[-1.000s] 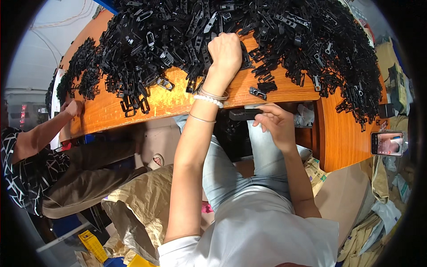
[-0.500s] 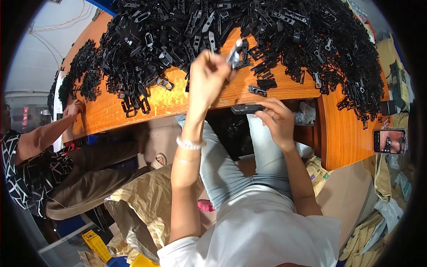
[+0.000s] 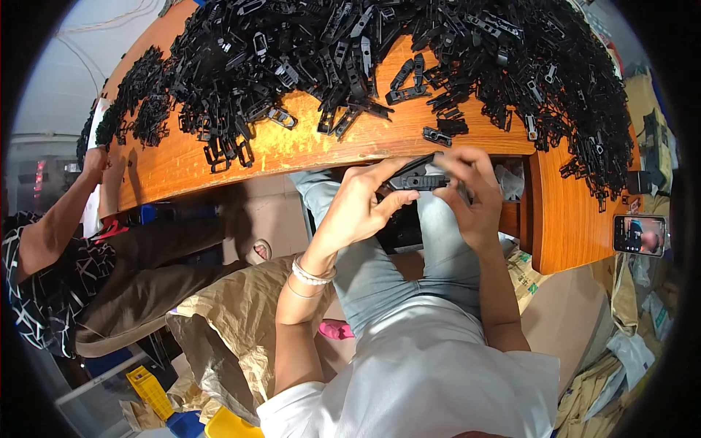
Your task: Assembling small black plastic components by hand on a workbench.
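Note:
A long black plastic part (image 3: 420,182) with a slotted face lies level between my hands, just past the table's front edge and above my lap. My left hand (image 3: 363,203) grips its left end, thumb below and index finger stretched along the top. At the right end, the thumb and fingers of my right hand (image 3: 476,193) close in on it, the fingertips slightly blurred. A second dark strip (image 3: 418,165) slants above the part under my left index finger; whether the two are joined I cannot tell.
A large heap of black plastic parts (image 3: 292,44) covers the back of the wooden table (image 3: 350,150). A few loose parts (image 3: 437,136) lie near its front edge. Propped at the right is a phone (image 3: 640,234). Another person's arm (image 3: 62,212) rests at the left. Brown paper (image 3: 241,321) stands beside my legs.
My left hand has come back from the heap, down to the part at my right hand. The slotted part now shows between both hands. The other person's arm has shifted left.

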`<action>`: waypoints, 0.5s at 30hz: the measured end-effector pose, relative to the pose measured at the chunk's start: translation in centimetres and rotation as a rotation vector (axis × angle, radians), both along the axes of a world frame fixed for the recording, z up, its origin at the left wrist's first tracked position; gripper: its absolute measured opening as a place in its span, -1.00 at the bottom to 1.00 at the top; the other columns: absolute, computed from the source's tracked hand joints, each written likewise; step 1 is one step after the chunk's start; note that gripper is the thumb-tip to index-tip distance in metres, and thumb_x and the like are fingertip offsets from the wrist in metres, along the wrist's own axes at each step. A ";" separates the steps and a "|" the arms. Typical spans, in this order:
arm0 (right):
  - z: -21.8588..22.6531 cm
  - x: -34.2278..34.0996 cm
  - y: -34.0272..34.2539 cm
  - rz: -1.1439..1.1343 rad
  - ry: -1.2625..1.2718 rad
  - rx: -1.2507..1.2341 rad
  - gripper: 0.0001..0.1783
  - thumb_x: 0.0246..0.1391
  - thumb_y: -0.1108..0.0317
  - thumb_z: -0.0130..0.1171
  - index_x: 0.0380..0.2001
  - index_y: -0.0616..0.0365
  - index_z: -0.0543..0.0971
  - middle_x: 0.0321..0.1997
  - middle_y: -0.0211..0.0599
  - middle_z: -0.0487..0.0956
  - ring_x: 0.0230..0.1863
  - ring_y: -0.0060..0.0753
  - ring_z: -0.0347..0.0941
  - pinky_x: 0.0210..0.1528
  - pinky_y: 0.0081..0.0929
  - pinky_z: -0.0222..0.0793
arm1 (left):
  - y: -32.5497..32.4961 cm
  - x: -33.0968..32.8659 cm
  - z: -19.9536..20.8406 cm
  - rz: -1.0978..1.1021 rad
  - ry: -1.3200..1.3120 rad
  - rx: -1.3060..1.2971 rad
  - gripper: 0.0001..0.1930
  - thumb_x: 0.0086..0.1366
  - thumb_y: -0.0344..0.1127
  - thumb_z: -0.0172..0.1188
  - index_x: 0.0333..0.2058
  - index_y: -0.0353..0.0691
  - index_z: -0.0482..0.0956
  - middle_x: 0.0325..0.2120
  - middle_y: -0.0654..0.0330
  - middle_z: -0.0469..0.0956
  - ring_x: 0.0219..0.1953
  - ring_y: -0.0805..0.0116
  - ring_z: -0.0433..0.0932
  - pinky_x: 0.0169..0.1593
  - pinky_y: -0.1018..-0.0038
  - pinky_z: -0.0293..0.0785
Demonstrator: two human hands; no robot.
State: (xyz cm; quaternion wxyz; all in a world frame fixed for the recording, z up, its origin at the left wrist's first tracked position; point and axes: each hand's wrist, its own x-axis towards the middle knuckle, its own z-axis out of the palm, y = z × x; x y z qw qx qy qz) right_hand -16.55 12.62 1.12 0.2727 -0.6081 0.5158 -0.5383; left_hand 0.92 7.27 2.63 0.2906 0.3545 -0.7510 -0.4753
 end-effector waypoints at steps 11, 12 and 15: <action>-0.2 0.5 -0.7 0.124 -0.020 0.058 -0.73 -0.13 0.56 0.07 -0.25 0.31 0.49 -0.32 -0.26 0.42 -0.41 -0.58 0.31 -0.38 -0.68 0.25 | 0.6 1.4 0.5 0.009 -0.039 -0.090 -0.63 -0.02 -0.37 0.23 -0.23 -0.44 0.44 -0.43 -0.01 0.53 -0.52 0.28 0.53 -0.46 0.51 0.41; 0.0 0.6 -0.8 0.167 -0.085 0.113 -0.74 -0.13 0.57 0.06 -0.27 0.33 0.50 -0.32 -0.27 0.42 -0.42 -0.59 0.32 -0.40 -0.69 0.26 | 0.8 1.4 0.1 0.016 0.083 0.088 -0.67 0.01 -0.37 0.21 -0.23 -0.40 0.46 -0.45 0.07 0.54 -0.51 0.36 0.52 -0.43 0.55 0.41; 0.3 1.5 -0.6 0.269 -0.607 0.353 -0.77 -0.11 0.61 0.02 -0.29 0.35 0.50 -0.32 -0.26 0.42 -0.46 -0.60 0.34 -0.44 -0.73 0.27 | 0.4 2.7 -1.7 -0.039 0.165 0.199 -0.72 0.07 -0.35 0.17 -0.24 -0.36 0.49 -0.47 0.15 0.55 -0.49 0.44 0.50 -0.38 0.58 0.42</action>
